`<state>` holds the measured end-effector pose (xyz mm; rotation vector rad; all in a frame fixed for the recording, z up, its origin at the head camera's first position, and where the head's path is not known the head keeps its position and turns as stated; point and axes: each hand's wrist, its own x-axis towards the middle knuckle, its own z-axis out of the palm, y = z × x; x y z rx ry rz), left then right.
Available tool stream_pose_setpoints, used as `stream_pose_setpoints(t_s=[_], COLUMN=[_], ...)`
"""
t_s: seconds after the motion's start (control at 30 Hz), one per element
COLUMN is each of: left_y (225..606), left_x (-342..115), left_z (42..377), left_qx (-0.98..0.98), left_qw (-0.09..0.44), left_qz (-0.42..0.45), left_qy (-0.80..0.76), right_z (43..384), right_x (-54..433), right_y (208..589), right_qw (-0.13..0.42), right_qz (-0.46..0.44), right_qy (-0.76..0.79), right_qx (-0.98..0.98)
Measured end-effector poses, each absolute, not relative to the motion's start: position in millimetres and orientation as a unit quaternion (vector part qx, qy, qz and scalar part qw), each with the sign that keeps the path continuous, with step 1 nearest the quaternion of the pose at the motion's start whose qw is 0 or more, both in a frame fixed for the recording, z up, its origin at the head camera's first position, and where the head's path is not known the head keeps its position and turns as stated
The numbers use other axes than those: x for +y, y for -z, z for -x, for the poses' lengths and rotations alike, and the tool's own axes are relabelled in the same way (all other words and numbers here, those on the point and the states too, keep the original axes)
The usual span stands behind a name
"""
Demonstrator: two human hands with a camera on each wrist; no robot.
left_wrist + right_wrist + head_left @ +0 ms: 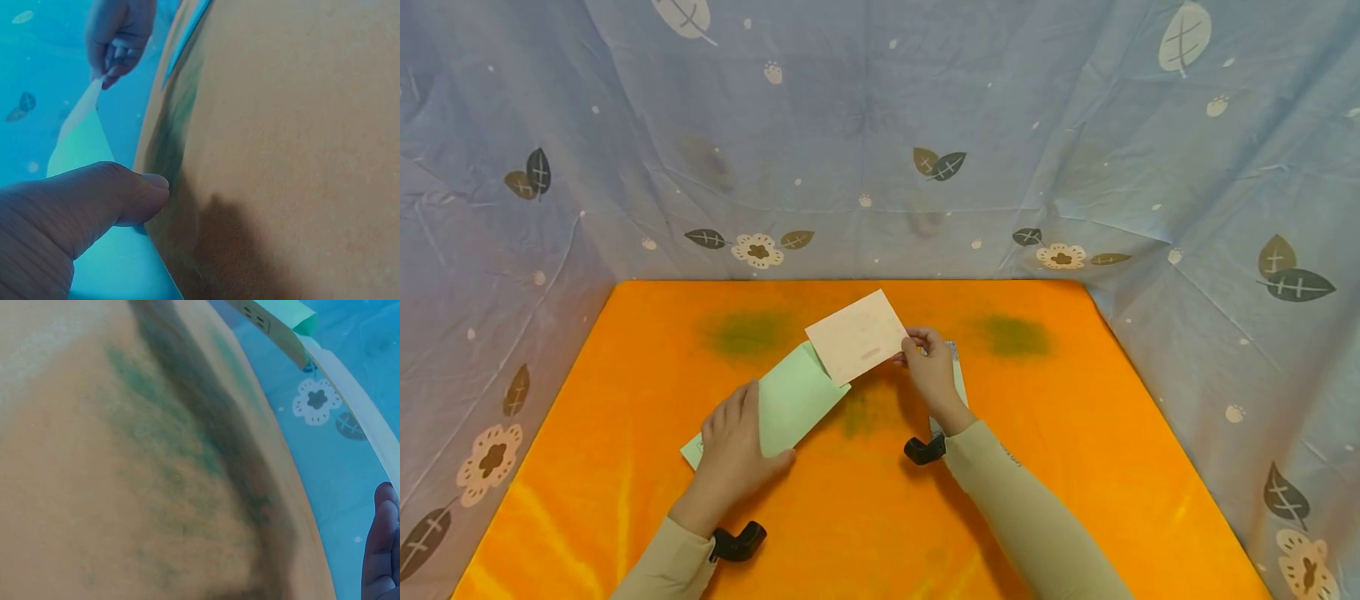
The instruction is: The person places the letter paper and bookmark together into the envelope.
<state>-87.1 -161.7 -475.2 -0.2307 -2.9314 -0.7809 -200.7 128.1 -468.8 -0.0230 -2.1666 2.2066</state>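
A pale blue cloth [865, 108] printed with leaves, flowers and small paw-like marks hung round the back and both sides. Below it lay the table [1045, 467], covered in orange, with blurred dark green patches on its surface. Two light beige sleeves [1022, 517] reached in from the near edge, one to each side.

The green envelope [797, 400] was the longest of the paper things, slanting from lower left to upper right over the left half of the table, its mouth towards the middle. In the right wrist view its underside bore small printed boxes. The left hand [733, 442] lay across it from above, gripping it by its long edges, the fingers bent towards the far one and the thumb over the near one.

The pale pink card [857, 337] was at the envelope's mouth, raised and tilted, its lower left edge meeting the opening; how much of it was inside could not be told. The right hand [936, 371] pinched the card's right-hand corner between thumb and fingers.

A narrow pale sheet [959, 379] with a patterned end lay partly hidden beneath the right hand. Smallest were the black wrist devices [739, 542], one at each cuff.
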Motion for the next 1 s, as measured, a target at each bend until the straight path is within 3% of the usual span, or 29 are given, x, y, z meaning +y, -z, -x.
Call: stream_pose_setpoints(t_s=[0.47,1.0], left_y=[481,480], left_x=[-164,-161], left_z=[88,88], left_qx=[-0.960,-0.962], left_qw=[0.061,0.046], left_qz=[0.081,0.078], left_qy=[0.259,0.257], right_z=[197,187], right_x=[131,128], right_y=[458,442], right_qw=[-0.012,0.036], right_qz=[0.007,-0.010], right_qy=[-0.718,-0.696], right_qx=[-0.696,-0.717])
